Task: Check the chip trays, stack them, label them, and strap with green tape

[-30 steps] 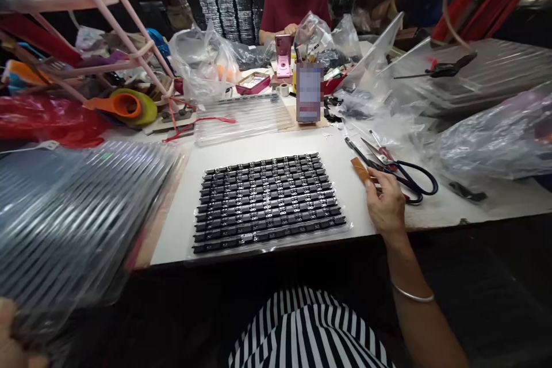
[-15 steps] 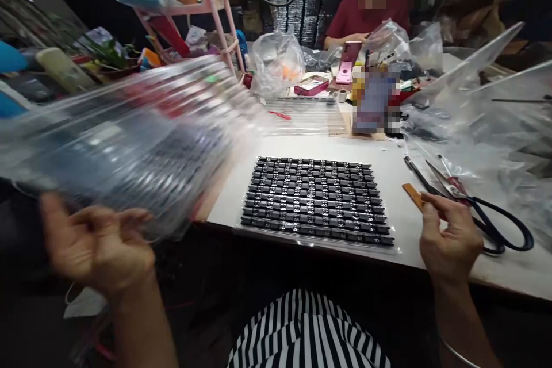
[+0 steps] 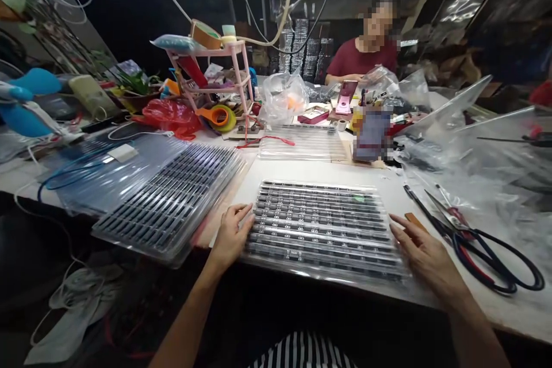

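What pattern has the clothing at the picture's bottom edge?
The clothing is striped black and white, clearest in the head view.

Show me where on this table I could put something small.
Bare white tabletop shows in a narrow strip between the covered tray and the clear tray behind it, plus a small patch bordered by the covered tray, right hand and dark rod. The left is crowded by stacked trays, the far right by clear plastic.

Scissors [image 3: 457, 227] block rightward; tabletop [image 3: 297, 171] behind tray [image 3: 319, 233] lies free.
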Action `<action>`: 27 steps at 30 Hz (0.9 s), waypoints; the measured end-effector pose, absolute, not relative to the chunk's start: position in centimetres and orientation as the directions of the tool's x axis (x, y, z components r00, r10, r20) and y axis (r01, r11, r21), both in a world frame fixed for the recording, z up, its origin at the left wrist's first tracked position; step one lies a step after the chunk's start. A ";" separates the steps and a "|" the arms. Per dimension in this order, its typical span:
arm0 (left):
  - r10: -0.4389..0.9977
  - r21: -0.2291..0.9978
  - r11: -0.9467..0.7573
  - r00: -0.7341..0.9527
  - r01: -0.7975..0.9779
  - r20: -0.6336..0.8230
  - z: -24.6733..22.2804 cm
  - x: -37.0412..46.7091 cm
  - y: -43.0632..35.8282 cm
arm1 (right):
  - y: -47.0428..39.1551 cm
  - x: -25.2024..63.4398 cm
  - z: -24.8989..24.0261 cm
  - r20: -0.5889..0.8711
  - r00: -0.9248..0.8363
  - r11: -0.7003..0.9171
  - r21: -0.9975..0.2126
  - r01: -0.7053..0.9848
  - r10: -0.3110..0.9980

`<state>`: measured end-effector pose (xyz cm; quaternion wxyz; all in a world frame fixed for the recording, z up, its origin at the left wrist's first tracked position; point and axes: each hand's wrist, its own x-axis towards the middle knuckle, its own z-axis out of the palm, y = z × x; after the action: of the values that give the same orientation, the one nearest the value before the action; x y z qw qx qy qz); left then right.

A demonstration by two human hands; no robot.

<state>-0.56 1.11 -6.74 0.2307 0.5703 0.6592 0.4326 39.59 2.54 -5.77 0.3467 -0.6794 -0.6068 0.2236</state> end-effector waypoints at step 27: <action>0.801 0.200 0.154 -0.241 0.968 0.548 -3.4 -7.3 -4.2 | 8.1 33.2 -1.5 0.407 -0.567 0.597 0.062 0.799 0.716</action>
<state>-7.34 -4.22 -3.39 -0.1587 0.5953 0.7429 0.2618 33.22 8.06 -1.50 0.1726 -0.4321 -0.8769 -0.1205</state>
